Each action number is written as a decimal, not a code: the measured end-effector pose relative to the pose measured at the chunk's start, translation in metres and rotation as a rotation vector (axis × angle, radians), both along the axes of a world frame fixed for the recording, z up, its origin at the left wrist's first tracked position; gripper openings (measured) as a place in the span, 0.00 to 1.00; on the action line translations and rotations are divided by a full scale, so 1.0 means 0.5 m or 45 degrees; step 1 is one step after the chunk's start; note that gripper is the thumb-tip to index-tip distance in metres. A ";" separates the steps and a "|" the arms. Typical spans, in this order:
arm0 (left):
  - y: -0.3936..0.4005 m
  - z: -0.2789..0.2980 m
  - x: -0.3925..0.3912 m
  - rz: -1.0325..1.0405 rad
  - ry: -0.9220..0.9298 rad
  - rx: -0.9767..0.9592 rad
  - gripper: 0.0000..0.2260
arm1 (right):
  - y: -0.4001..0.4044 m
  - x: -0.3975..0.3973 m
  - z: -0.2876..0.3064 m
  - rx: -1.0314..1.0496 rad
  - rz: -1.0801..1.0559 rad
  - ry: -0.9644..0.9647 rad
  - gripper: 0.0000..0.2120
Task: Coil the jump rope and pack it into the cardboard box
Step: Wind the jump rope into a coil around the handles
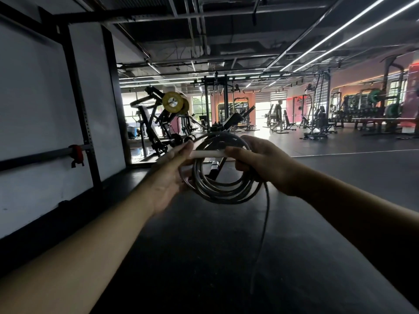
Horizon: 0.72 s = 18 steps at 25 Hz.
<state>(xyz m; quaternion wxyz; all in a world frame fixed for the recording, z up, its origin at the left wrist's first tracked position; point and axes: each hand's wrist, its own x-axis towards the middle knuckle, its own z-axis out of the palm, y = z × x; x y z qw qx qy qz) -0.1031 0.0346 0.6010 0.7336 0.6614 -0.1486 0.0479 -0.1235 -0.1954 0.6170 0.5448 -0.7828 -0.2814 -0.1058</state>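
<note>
- Floor (204, 257): dark, below the coil; no box in view.
- Coil (223, 177): keep the loops even and pinched; gather the tail (264, 225) hanging below it.
- Right hand (260, 162): clamped on the coil's right side.
- Left hand (172, 175): grips the coil's left side, fingers touching the white handle (207, 153) across the coil's top.

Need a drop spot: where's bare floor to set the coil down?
Bare dark floor lies below both hands, between the white wall panel at left and the open gym floor at right. Crowded ahead: weight machines beyond the coiled jump rope. No cardboard box in view.
</note>
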 end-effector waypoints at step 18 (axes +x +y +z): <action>-0.096 0.091 -0.028 -0.174 -0.298 1.374 0.16 | -0.044 -0.029 0.065 -0.512 -0.082 -0.127 0.25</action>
